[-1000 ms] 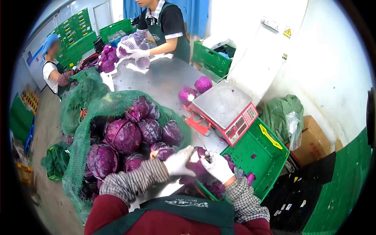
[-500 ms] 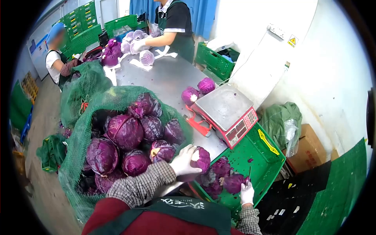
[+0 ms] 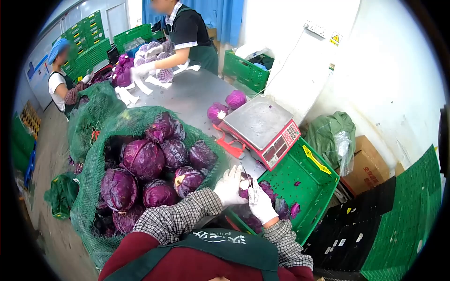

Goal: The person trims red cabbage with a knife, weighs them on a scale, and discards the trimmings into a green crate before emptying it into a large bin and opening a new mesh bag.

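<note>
In the head view, my left hand (image 3: 229,186), in a white glove, is closed round a red cabbage (image 3: 243,192). Its pale cut stem end faces up, and the hands hide most of it. My right hand (image 3: 261,204), gloved too, grips a small knife (image 3: 246,173) with the blade up against the stem end. Both hands work over the near edge of the green crate (image 3: 313,206), where loose purple leaves (image 3: 282,208) lie. To the left of my hands, a green mesh sack (image 3: 89,201) gapes open around several whole red cabbages (image 3: 143,159).
A red scale (image 3: 258,122) stands beyond the crate, with two trimmed cabbages (image 3: 236,99) beside it. Across the metal table (image 3: 187,96), one co-worker (image 3: 190,35) handles net-wrapped cabbages (image 3: 164,75). Another person (image 3: 61,84) works at far left. Stacked crates (image 3: 403,215) stand at right.
My right hand has come up from the crate to the cabbage, bringing the knife to its stem end. Leaves in the crate lie differently. The view has shifted slightly, and the co-worker's arm has moved.
</note>
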`<act>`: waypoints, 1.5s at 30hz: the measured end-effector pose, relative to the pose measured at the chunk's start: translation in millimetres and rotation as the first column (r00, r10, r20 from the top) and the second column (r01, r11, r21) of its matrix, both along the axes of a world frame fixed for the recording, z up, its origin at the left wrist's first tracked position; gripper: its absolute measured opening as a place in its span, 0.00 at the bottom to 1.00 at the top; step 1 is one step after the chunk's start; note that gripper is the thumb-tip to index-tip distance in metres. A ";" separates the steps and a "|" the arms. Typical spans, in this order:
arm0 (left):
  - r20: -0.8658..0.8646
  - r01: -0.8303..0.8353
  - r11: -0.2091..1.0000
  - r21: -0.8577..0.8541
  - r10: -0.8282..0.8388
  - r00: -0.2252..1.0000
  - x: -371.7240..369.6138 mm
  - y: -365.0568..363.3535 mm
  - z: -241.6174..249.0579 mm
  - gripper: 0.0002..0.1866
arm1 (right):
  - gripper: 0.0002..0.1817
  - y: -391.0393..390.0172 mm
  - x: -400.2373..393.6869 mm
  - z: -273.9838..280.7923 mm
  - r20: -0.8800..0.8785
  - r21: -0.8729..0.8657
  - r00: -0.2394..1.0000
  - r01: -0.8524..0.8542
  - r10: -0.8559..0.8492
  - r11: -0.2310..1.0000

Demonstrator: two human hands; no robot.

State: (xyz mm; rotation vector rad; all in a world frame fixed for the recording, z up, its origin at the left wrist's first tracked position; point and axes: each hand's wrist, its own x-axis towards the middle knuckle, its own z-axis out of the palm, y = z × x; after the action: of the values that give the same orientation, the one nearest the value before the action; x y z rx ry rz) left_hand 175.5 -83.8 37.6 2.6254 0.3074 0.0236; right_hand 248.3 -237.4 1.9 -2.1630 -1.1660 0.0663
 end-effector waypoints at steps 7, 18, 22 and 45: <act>0.093 -0.009 0.995 0.100 -0.001 0.996 3.8 -14.2 10.1 0.47 | 0.24 1.8 7.1 22.4 -0.021 -0.172 0.996 0.078 -0.083 0.982; 0.332 0.042 0.969 -0.244 0.042 0.942 -62.4 25.6 -45.4 0.54 | 0.13 -86.0 9.9 -87.3 -0.854 0.073 0.417 0.687 -0.311 0.723; 0.252 0.035 0.974 -0.224 0.023 0.967 -44.8 30.4 -46.0 0.57 | 0.36 -163.2 5.5 -112.8 -0.784 0.137 0.534 0.648 -0.318 0.749; -0.082 -0.068 0.947 -0.313 0.045 0.996 -0.9 58.4 -13.7 0.63 | 0.21 26.7 3.3 -8.8 0.031 0.323 0.998 0.036 -0.049 0.946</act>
State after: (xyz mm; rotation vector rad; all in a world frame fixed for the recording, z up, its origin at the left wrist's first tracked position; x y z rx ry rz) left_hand 174.6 -25.4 23.8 2.3019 0.3785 -0.0963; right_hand 251.6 -210.8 -6.9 -1.9048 -1.0682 -0.1751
